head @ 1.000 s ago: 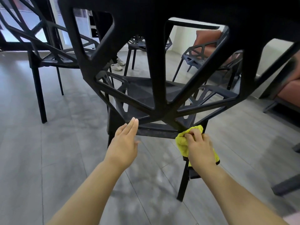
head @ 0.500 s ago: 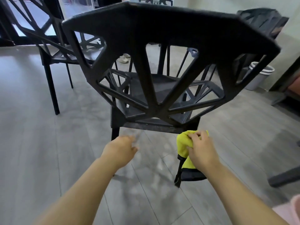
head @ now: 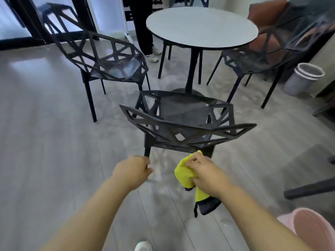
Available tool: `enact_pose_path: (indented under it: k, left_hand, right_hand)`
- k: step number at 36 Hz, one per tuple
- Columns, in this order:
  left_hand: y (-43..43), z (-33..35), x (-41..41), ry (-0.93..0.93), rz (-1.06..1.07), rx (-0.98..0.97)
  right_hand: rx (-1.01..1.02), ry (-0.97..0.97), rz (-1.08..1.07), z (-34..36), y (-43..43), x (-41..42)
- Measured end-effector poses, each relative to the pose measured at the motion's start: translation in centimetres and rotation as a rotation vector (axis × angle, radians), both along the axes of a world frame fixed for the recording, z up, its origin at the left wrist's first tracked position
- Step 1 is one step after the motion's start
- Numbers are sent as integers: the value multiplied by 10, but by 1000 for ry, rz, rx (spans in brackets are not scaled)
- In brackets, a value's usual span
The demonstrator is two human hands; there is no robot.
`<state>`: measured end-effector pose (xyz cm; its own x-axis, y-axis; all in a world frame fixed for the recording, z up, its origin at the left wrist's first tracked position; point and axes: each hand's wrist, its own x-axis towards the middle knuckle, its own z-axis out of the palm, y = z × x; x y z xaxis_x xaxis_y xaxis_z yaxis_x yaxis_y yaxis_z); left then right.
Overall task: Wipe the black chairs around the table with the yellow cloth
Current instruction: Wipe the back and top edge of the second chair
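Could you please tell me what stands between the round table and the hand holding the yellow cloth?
In the head view, a black chair stands between the round table and the right hand gripping the yellow cloth, backrest nearest the hand.

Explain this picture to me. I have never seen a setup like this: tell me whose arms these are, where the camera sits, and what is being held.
There is no machine: a person wears a wide-angle camera on the head, looking forward and down, so both bare arms are their own. The right hand has a crumpled yellow cloth in its grip, just below the back of the nearest black chair. The left hand is blurred; it looks loosely curled and empty. Beyond stands a round table, with a left chair and a right chair beside it. A grey bin and a pink bucket are on the right.
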<state>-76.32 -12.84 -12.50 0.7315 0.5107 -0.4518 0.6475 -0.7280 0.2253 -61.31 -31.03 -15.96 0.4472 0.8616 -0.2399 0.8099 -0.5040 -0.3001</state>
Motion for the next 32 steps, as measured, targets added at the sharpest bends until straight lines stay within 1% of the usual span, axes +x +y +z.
enact_pose_path:
  k: [6, 11, 16, 20, 24, 28, 32]
  left_hand:
    - [-8, 96, -32, -29, 41, 23]
    - [-10, 170, -63, -71, 76, 51]
    - [-5, 225, -89, -106, 107, 84]
    - [11, 254, -112, -139, 135, 108]
    - [39, 269, -134, -154, 169, 113]
    - [82, 275, -151, -134, 175, 115]
    - [143, 279, -162, -121, 170, 114]
  right_hand:
    - [181, 11, 176, 95, -2, -31]
    - [246, -6, 248, 166, 3, -50]
    - [301, -43, 268, 227, 15, -65]
    - [323, -47, 273, 260, 33, -76]
    - [321, -55, 255, 283, 61, -85]
    - [277, -58, 220, 297, 105, -94]
    - [281, -72, 185, 303, 165, -101]
